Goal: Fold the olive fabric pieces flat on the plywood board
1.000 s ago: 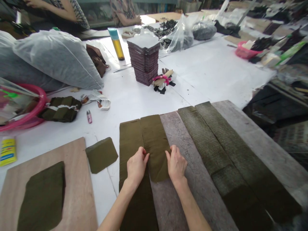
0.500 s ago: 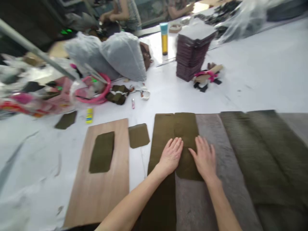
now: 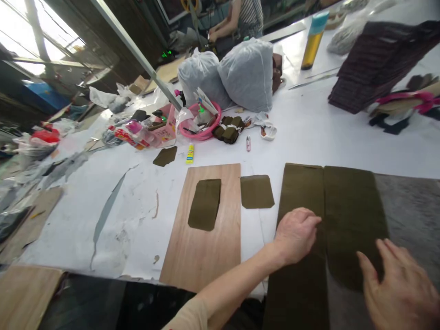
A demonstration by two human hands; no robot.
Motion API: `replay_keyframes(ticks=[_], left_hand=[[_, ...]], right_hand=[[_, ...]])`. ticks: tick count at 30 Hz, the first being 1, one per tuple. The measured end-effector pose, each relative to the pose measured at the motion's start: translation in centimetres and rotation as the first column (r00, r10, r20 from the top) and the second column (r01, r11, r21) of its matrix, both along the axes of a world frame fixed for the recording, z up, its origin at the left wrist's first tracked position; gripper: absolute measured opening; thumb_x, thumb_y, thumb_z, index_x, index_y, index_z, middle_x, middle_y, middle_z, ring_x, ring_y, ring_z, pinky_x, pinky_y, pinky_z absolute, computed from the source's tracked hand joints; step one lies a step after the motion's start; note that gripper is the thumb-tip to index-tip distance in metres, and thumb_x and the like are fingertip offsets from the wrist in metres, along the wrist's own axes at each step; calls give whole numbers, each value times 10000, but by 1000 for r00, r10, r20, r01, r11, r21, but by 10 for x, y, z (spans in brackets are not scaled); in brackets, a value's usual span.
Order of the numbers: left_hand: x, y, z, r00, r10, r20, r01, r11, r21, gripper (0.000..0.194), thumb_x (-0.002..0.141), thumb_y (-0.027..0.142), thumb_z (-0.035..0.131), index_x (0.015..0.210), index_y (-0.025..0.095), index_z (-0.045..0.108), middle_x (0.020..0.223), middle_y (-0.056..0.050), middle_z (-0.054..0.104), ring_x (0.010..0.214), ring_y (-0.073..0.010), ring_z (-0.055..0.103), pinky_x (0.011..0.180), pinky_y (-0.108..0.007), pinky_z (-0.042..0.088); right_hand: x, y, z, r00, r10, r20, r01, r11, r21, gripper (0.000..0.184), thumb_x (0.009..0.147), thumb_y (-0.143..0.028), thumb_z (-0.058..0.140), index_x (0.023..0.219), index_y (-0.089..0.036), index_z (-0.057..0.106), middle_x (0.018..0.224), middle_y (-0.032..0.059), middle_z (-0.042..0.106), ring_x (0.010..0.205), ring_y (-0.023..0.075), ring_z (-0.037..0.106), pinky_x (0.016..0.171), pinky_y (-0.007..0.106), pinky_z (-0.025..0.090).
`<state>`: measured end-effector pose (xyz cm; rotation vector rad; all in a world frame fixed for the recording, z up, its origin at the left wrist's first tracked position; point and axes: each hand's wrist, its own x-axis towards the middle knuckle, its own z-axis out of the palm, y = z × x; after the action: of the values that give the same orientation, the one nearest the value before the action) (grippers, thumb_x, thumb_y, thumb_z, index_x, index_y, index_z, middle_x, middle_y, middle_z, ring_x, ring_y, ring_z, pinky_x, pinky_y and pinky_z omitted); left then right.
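Observation:
My left hand (image 3: 296, 233) rests on a long olive fabric strip (image 3: 299, 192), its fingers curled loosely on the cloth near the seam with a second, shorter olive piece (image 3: 350, 211). At the lower right, my right hand (image 3: 400, 284) hovers with fingers spread, touching the lower edge of that shorter piece. Both strips lie on a grey felt mat (image 3: 409, 201). A smaller olive piece (image 3: 256, 191) lies left of the strips on the white table, and another olive piece (image 3: 205, 204) sits on a wooden board (image 3: 206, 247).
Grey stuffed plastic bags (image 3: 240, 73), a pink basin (image 3: 201, 126), a yellow glue tube (image 3: 189, 153) and a yellow bottle (image 3: 312, 41) stand at the back. A stack of dark card pieces (image 3: 374, 64) is far right. A person sits at the far end.
The view has swung left. My left hand's fingers have curled on the strip, and my right hand has drawn back toward the lower right.

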<state>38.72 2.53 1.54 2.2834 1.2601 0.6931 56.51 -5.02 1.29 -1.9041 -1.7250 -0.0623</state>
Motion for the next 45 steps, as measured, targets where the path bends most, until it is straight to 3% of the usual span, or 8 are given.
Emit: replay_keyframes(ticks=[3, 7, 11, 14, 20, 27, 39, 45], left_hand=[[-78, -23, 4, 996, 60, 63, -53, 993, -107, 240, 870, 133, 426, 1069, 173, 555, 1017, -87, 596, 1008, -191, 546, 850, -346, 499], [-218, -41, 11, 962, 274, -5, -270, 944, -188, 214, 837, 83, 441, 975, 185, 568, 935, -61, 599, 909, -183, 555, 791, -330, 479], [-340, -16, 12, 894, 416, -164, -440, 885, -151, 176, 890, 157, 408, 939, 196, 572, 944, -60, 598, 940, -183, 547, 846, -322, 450], [-390, 19, 5, 901, 379, -213, -406, 908, -101, 187, 896, 170, 403, 961, 203, 575, 969, -57, 593, 971, -182, 536, 872, -305, 432], [-406, 53, -18, 926, 318, -205, -347, 930, -124, 140, 874, 230, 482, 958, 194, 589, 1017, -69, 583, 988, -208, 507, 883, -326, 411], [-409, 51, -28, 928, 331, -171, -353, 928, -119, 161, 891, 227, 456, 975, 183, 585, 1028, -78, 586, 1020, -220, 489, 896, -337, 396], [-408, 52, -36, 925, 349, -150, -357, 934, -26, 132, 880, 241, 479, 939, 207, 592, 974, -71, 602, 944, -237, 506, 840, -375, 414], [-408, 53, -37, 924, 353, -148, -361, 932, -28, 144, 889, 252, 464, 939, 204, 590, 971, -70, 596, 947, -234, 504, 839, -364, 413]], right_hand=[[-72, -19, 3, 996, 74, -48, -77, 994, -74, 515, 916, -412, 423, 1384, -197, 403, 1302, 143, 537, 1215, 306, 483, 997, 482, 385], [-216, -16, 6, 937, 312, -159, -336, 928, -158, 329, 932, -287, 410, 1213, -184, 546, 1144, 114, 617, 1040, 238, 573, 895, 399, 461], [-350, 25, 4, 855, 472, -214, -518, 804, -294, 335, 883, -148, 472, 1200, -209, 559, 1165, 99, 593, 1054, 220, 544, 882, 376, 456], [-402, 45, -5, 868, 482, -122, -491, 792, -362, 318, 847, -149, 546, 1153, -223, 588, 1162, 102, 581, 1043, 238, 525, 844, 384, 452], [-408, 15, -11, 878, 479, 3, -436, 801, -411, 337, 860, -97, 511, 1129, -277, 606, 1184, 84, 570, 1072, 230, 500, 870, 395, 419], [-412, 41, -2, 903, 428, -27, -391, 797, -459, 333, 851, -156, 563, 1163, -270, 586, 1178, 71, 563, 1062, 223, 495, 859, 367, 415], [-402, 25, -3, 958, 287, -12, -250, 813, -526, 428, 826, -130, 591, 1240, -215, 531, 1196, 102, 573, 1031, 243, 515, 797, 389, 413], [-400, 29, -3, 944, 317, -98, -324, 818, -475, 381, 836, -133, 576, 1205, -231, 555, 1197, 89, 565, 1092, 222, 490, 866, 381, 388]])
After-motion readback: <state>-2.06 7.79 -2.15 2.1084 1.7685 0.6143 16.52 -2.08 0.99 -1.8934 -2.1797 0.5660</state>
